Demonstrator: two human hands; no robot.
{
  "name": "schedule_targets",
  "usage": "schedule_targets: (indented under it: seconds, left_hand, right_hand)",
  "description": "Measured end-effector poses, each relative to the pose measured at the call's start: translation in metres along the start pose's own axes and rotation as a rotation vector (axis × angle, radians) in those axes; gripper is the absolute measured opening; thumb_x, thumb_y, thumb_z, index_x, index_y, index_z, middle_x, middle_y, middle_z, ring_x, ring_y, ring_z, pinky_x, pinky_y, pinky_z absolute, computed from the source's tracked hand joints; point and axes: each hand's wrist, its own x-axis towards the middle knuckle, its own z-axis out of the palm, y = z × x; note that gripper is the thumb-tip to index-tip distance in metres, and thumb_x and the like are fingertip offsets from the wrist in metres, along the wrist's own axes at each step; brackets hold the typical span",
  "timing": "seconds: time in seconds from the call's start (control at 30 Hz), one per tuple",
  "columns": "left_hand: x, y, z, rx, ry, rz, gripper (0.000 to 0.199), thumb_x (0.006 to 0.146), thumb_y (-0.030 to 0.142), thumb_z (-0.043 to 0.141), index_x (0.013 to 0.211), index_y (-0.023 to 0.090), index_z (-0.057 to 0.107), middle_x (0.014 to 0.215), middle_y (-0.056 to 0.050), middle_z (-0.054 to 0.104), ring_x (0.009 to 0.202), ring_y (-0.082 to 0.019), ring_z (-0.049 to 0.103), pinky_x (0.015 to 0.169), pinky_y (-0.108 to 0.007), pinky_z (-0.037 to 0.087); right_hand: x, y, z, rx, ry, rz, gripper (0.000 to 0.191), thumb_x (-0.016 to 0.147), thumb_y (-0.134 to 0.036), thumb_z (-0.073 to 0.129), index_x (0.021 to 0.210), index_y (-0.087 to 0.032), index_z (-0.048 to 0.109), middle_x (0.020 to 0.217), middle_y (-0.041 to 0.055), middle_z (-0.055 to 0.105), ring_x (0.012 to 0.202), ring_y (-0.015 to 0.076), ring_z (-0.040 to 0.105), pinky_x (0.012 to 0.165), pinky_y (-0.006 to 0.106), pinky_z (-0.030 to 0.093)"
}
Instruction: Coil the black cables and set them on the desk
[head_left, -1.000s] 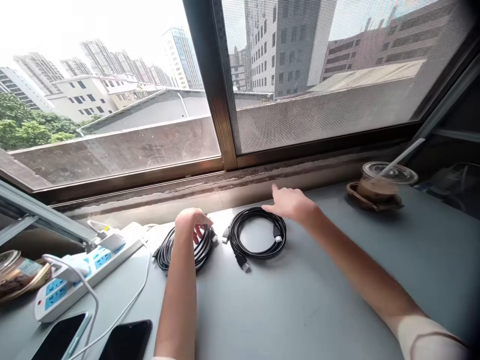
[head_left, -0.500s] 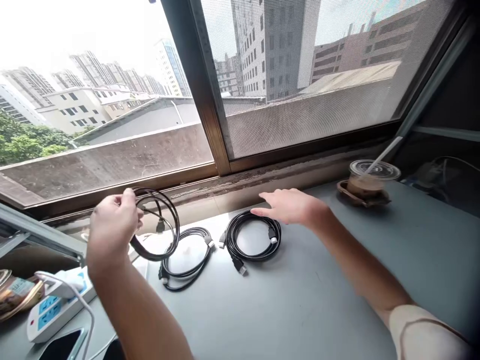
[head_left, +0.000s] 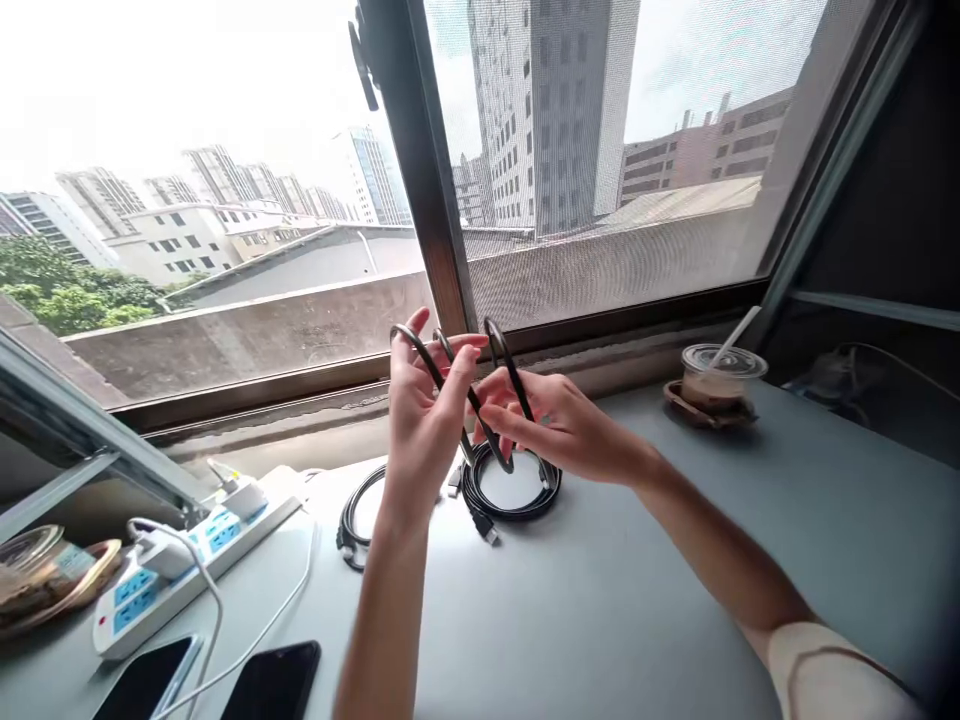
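Observation:
A loosely looped black cable [head_left: 516, 380] is up in the air between my two hands, above the table. My left hand [head_left: 426, 425] holds its loops, with strands passing over the fingers and beside the thumb. Curled around the right side of the same loops, my right hand [head_left: 562, 425] grips with thumb and fingers. Below them on the table lies a thick coil of black cable [head_left: 512, 515] with plug ends showing. To its left rests a thinner coil of black cable [head_left: 349, 520], partly hidden behind my left forearm.
A white power strip [head_left: 172, 590] with plugs and a white cord stands at left. Two phones, one a black phone [head_left: 271, 685], lie near the front. A lidded drink cup [head_left: 716, 375] with a straw sits back right. Food containers [head_left: 60, 580] are far left.
My left hand has moved right with the looped cable, bringing it over the thick coil. My right hand has come to the loops and closed on them. The view has shifted slightly.

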Motion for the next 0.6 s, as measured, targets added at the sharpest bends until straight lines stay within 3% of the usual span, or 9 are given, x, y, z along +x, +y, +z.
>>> schedule_targets:
  seconds: [0.1,0.17,0.23,0.27,0.33,0.4,0.47,0.53,0.6]
  left_hand:
    - [0.0,0.009,-0.02,0.003,0.128,0.072,0.029,0.082,0.03,0.057,0.109,0.02,0.052,0.076,0.001,0.066,0.057,-0.011,0.063,0.051,-0.022,0.05]
    - [0.001,0.012,-0.035,-0.025,0.252,0.118,0.029,0.083,0.025,0.053,0.111,0.022,0.051,0.054,0.008,0.054,0.036,-0.007,0.048,0.035,-0.021,0.039]
    - [0.002,0.013,-0.05,-0.02,0.415,0.2,0.028,0.083,0.018,0.049,0.111,0.019,0.051,0.041,0.013,0.036,0.027,-0.007,0.032,0.025,-0.022,0.026]
    - [0.003,0.012,-0.057,0.003,0.493,0.243,0.027,0.082,0.015,0.047,0.109,0.017,0.051,0.041,0.013,0.032,0.026,-0.007,0.029,0.024,-0.023,0.022]
    - [0.005,0.008,-0.069,0.087,0.613,0.319,0.025,0.082,0.012,0.044,0.106,0.014,0.05,0.057,0.01,0.047,0.027,-0.005,0.034,0.024,-0.024,0.023]
    - [0.009,0.002,-0.078,0.173,0.663,0.348,0.023,0.083,0.014,0.043,0.106,0.014,0.049,0.088,0.003,0.056,0.032,-0.001,0.042,0.027,-0.024,0.028]
    - [0.013,-0.002,-0.083,0.221,0.675,0.331,0.022,0.086,0.02,0.044,0.105,0.013,0.051,0.095,0.0,0.056,0.033,-0.001,0.046,0.027,-0.024,0.028]
    - [0.015,-0.002,-0.084,0.207,0.687,0.302,0.024,0.087,0.03,0.045,0.096,0.011,0.056,0.068,0.004,0.054,0.028,-0.004,0.041,0.024,-0.024,0.022]
    - [0.014,0.001,-0.08,0.113,0.685,0.274,0.027,0.087,0.039,0.047,0.077,0.015,0.055,0.044,0.009,0.041,0.024,-0.006,0.031,0.022,-0.024,0.017]
  right_hand:
    - [-0.006,-0.009,-0.01,0.15,0.087,0.034,0.039,0.095,-0.047,0.039,0.115,-0.016,0.051,0.079,0.0006,0.063,0.053,0.0062,0.058,0.045,0.013,0.04]
    - [-0.012,-0.017,-0.02,0.169,0.218,0.036,0.04,0.095,-0.047,0.041,0.116,-0.015,0.053,0.065,-0.0021,0.06,0.039,0.0042,0.05,0.036,0.012,0.034]
    - [-0.02,-0.028,-0.032,0.198,0.322,0.075,0.039,0.094,-0.045,0.044,0.118,-0.016,0.056,0.049,-0.0058,0.049,0.029,0.0029,0.038,0.029,0.012,0.024]
    - [-0.025,-0.035,-0.038,0.228,0.361,0.11,0.039,0.094,-0.043,0.045,0.119,-0.017,0.057,0.044,-0.0067,0.044,0.026,0.0031,0.033,0.027,0.013,0.019]
    - [-0.036,-0.048,-0.048,0.268,0.455,0.171,0.036,0.094,-0.04,0.047,0.12,-0.019,0.06,0.039,-0.0067,0.036,0.023,0.0036,0.027,0.025,0.015,0.015]
    - [-0.047,-0.06,-0.055,0.243,0.563,0.205,0.032,0.093,-0.036,0.049,0.116,-0.021,0.064,0.035,-0.0058,0.03,0.023,0.0037,0.023,0.025,0.016,0.012]
    - [-0.055,-0.068,-0.057,0.181,0.628,0.193,0.029,0.092,-0.037,0.051,0.112,-0.023,0.066,0.033,-0.0049,0.026,0.024,0.0036,0.021,0.025,0.017,0.011]
    - [-0.057,-0.07,-0.053,0.117,0.644,0.14,0.03,0.09,-0.043,0.054,0.112,-0.027,0.066,0.036,-0.0042,0.028,0.025,0.0035,0.021,0.025,0.019,0.012]
    - [-0.054,-0.068,-0.047,0.094,0.639,0.092,0.032,0.089,-0.047,0.055,0.114,-0.03,0.064,0.043,-0.0032,0.034,0.028,0.0036,0.025,0.025,0.02,0.016]
